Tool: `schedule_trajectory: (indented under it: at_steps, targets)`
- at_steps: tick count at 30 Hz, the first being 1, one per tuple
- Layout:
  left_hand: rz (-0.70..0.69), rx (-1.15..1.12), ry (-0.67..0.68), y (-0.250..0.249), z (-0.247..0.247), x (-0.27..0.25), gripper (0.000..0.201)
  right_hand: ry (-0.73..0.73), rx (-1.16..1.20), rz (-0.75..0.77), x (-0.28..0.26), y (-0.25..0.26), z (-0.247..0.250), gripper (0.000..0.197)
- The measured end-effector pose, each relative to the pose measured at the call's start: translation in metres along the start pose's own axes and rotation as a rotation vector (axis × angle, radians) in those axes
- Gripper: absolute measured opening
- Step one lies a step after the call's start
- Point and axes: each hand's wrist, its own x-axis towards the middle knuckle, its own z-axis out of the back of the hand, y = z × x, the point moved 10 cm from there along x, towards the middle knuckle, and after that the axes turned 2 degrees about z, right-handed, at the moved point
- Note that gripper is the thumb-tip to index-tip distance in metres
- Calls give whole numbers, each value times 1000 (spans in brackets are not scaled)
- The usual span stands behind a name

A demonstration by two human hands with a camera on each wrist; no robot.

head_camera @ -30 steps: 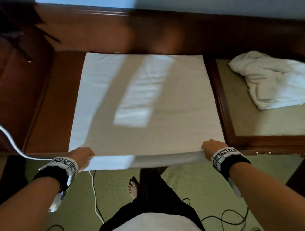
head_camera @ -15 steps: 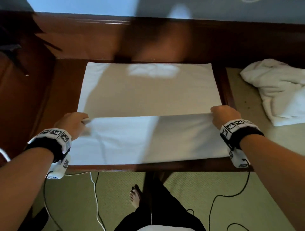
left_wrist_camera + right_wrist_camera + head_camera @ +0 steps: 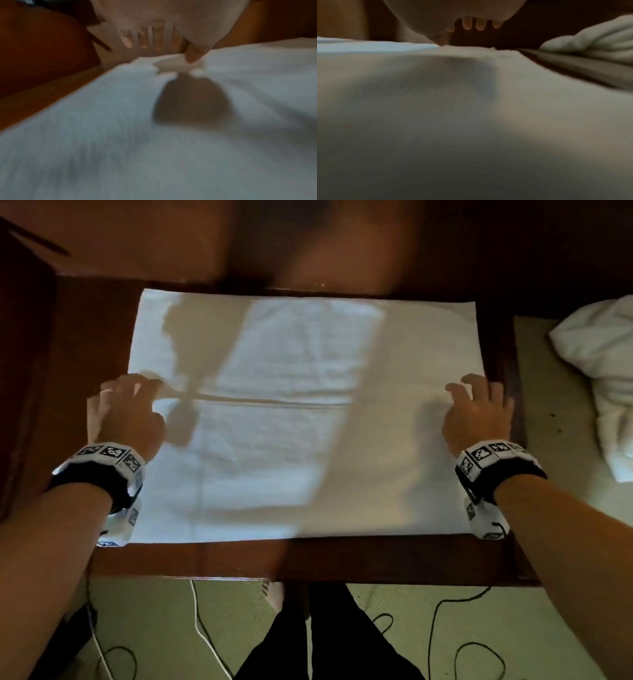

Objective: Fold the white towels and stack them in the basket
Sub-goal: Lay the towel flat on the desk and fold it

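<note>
I see left hand (image 3: 125, 414) at bench's (image 3: 308, 559) left edge, thumb and fingers (image 3: 193, 54) pinching folded edge of flat white ribbed towel (image 3: 274, 440). Towel spans bench edge to edge. Right hand (image 3: 478, 412) at towel's right edge, fingers curled; grip I cannot tell. Crumpled white towel (image 3: 599, 364) lies further right.

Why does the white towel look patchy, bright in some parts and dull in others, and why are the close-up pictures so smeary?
Head view: a bright window-like patch falls across the towel, with shadows beside the left hand and right hand. Left wrist view: motion blur, and a dark shadow under the thumb. Right wrist view: dim and blurred, with the crumpled towel soft.
</note>
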Motion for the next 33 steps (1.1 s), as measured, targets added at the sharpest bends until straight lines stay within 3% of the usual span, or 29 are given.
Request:
schedule_trajectory:
  at_steps: [2, 6, 8, 12, 15, 18, 21, 25, 30, 33]
  targets:
    - [-36, -75, 39, -9, -24, -27, 57, -59, 105, 13, -29, 13, -10, 44]
    - [-128, -83, 260, -16, -95, -107, 72, 281, 111, 41, -107, 35, -68, 65]
    - [-110, -62, 284, -4, -112, -139, 74, 366, 70, 41, -138, 31, -85, 70]
    - [-72, -67, 248, 5, -113, -161, 77, 370, 76, 23, -151, 30, -85, 71]
    - [-80, -98, 238, -21, -106, -156, 81, 290, 134, 5, -142, 65, -73, 74]
    - [-285, -27, 257, -81, -110, -163, 81, 207, 182, 210, -142, 155, -62, 73]
    - [-314, 4, 259, -99, -122, -174, 79, 289, 122, 422, -168, 216, -75, 73]
    - [-292, 5, 244, -92, -126, -174, 79, 324, 44, 345, -150, 150, -89, 71]
    - [-260, -22, 247, -94, -123, -172, 82, 368, 65, -97, -102, -14, -82, 73]
    - [-210, -84, 237, -101, -113, -165, 83, 336, 35, -144, -89, -31, -68, 75]
